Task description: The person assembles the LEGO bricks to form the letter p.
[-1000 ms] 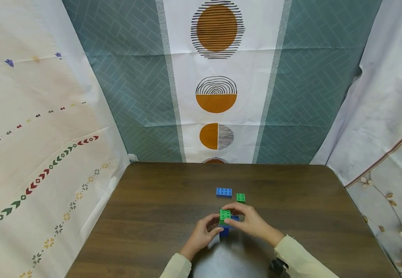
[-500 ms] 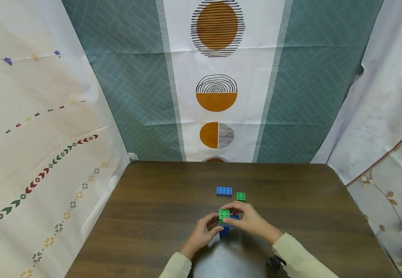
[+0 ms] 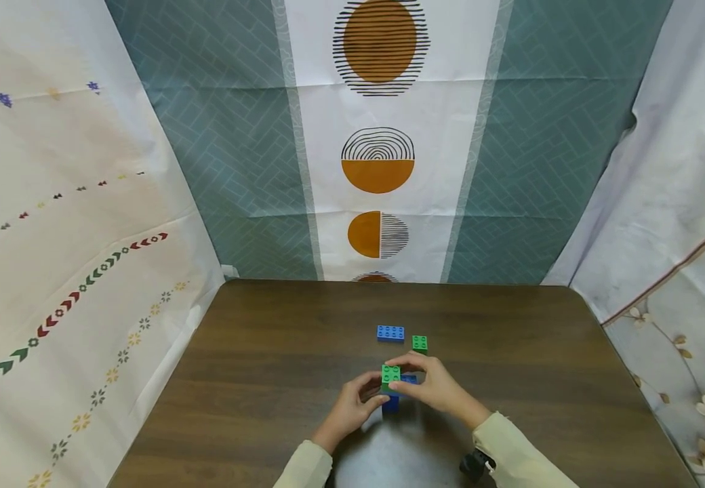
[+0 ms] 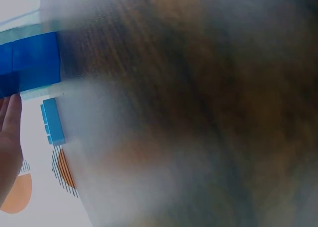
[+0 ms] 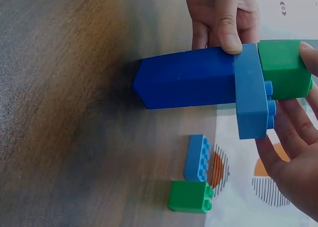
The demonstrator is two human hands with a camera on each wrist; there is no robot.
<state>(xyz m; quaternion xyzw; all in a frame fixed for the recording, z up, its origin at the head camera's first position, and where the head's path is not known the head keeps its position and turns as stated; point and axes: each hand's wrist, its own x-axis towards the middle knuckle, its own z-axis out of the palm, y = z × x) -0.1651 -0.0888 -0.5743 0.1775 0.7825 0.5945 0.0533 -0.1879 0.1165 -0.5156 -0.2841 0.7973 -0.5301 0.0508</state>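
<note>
Head view: midway between the left and right edges of the dark brown wooden table [image 3: 267,352], an upright dark blue plastic brick column [image 3: 391,404] stands between both hands. The left hand [image 3: 352,407] pinches it, fingers curled; the right hand [image 3: 438,386] pinches a square green plastic brick [image 3: 391,376] on top, about equally near. Arrangement and grips match the earlier frames; only the view has shifted slightly

Left wrist view: the column shows partly, beside blurred tabletop

Right wrist view: an oblong lighter blue plastic brick [image 5: 251,98] lies crosswise beneath the green one, its long axis jutting towards the table's right edge
</note>
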